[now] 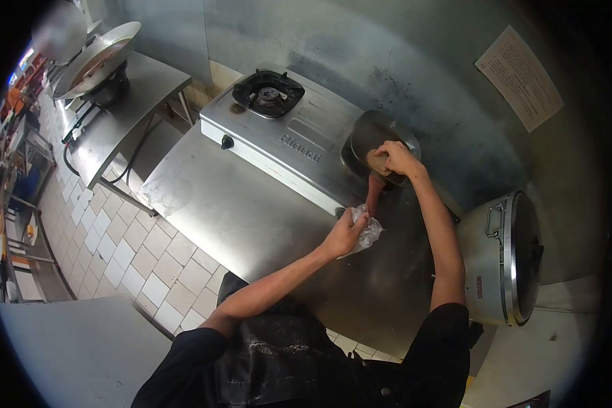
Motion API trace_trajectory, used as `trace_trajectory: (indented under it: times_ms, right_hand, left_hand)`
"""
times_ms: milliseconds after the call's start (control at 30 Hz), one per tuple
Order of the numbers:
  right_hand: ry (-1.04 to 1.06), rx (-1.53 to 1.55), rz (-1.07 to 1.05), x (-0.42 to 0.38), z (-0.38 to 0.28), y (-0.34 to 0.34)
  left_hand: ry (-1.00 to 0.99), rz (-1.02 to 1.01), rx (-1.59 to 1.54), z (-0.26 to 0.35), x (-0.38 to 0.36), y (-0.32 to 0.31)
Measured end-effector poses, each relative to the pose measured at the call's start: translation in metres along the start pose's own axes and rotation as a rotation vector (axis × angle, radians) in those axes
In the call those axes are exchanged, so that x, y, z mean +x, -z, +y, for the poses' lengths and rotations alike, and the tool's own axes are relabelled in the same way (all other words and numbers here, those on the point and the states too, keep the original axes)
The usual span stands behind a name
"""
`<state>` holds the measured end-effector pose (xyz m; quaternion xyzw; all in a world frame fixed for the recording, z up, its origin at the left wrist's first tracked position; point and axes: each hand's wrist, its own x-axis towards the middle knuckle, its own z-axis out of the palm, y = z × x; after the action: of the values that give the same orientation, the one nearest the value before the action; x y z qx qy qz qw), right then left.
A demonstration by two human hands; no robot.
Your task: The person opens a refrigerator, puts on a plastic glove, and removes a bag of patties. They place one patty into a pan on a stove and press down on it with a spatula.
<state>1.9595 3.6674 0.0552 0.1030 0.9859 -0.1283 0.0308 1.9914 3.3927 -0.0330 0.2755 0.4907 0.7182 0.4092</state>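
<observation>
A dark saucepan (pixel 370 132) sits over the right burner of the stove, its reddish-brown handle (pixel 374 193) pointing toward me. My left hand (pixel 345 236) is closed around the end of that handle, with a crumpled clear plastic bag (pixel 368 238) bunched under the fingers. Over the pan's near side, my right hand (pixel 399 159) has its fingers pinched together. At its fingertips is a tan, flat-looking piece (pixel 377 162), low against the pan; its kind is hard to make out.
The two-burner stove (pixel 268 148) stands on a steel table (pixel 231 211) against the wall. A large lidded rice cooker (pixel 486 258) is close by my right arm. At far left, a wok (pixel 98 61) rests on another steel table (pixel 115 136). A printed sheet (pixel 520 78) hangs on the wall.
</observation>
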Motion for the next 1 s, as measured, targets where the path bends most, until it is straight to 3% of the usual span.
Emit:
trace_trajectory:
  times_ms: [167,233,333,667,833,900,933,1000]
  right_hand:
    - [-0.008,0.025,0.021,-0.003,-0.004,0.002]
    - [-0.014,0.025,0.022,-0.004,-0.007,0.003]
    - [-0.034,0.043,0.038,-0.001,-0.005,-0.002]
    - [-0.121,-0.083,0.094,0.022,0.005,0.003]
    - [-0.158,-0.139,0.095,0.025,0.001,0.008]
    - [-0.142,-0.179,0.113,0.017,0.0,0.009]
    - [-0.138,-0.202,0.219,0.011,-0.002,0.008]
    - [-0.046,-0.144,0.492,-0.002,-0.032,0.015]
  left_hand:
    - [0.01,-0.023,-0.007,-0.009,-0.001,-0.003]
    - [-0.018,0.0,0.158,-0.015,0.001,-0.001]
    - [-0.074,-0.001,0.113,0.005,-0.006,-0.004]
    - [-0.086,0.0,0.098,-0.015,0.002,-0.001]
    - [-0.001,-0.066,0.082,-0.01,-0.003,0.005]
    - [0.113,-0.106,0.089,0.026,-0.024,0.007]
    - [0.213,-0.138,0.094,0.041,-0.03,0.012]
    - [0.094,-0.279,0.366,0.004,-0.045,0.041]
